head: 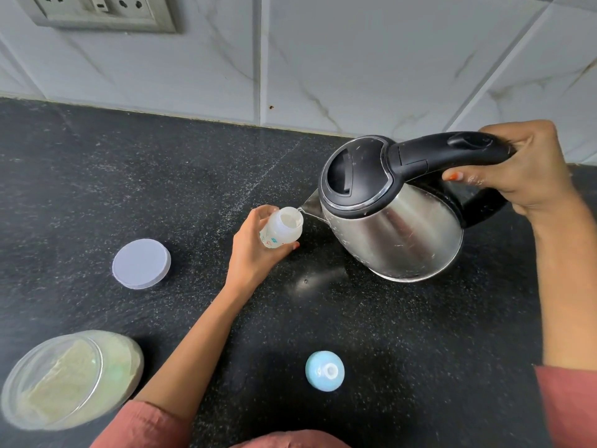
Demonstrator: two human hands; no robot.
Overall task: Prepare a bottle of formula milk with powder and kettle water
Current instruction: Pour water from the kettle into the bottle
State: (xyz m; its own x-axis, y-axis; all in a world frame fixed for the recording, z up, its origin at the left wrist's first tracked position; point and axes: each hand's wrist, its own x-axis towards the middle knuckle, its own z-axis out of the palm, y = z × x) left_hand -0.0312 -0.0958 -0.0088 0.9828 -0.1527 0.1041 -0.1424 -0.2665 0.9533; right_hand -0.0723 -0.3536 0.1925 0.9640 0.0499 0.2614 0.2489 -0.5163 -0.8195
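Observation:
My left hand (253, 250) grips a small white baby bottle (281, 228) with coloured prints, its open mouth tilted toward the kettle. A steel kettle (392, 227) with a black lid hangs tilted above the counter, its spout right at the bottle's mouth, and a thin stream of water runs in. My right hand (517, 169) grips the kettle's black handle. The bottle's blue teat cap (324, 370) lies on the counter in front of me. An open clear jar of pale powder (69, 379) stands at the lower left.
The jar's flat grey lid (141, 264) lies on the black speckled counter (161, 189) left of the bottle. A tiled wall rises behind, with a socket panel (97, 11) at the top left.

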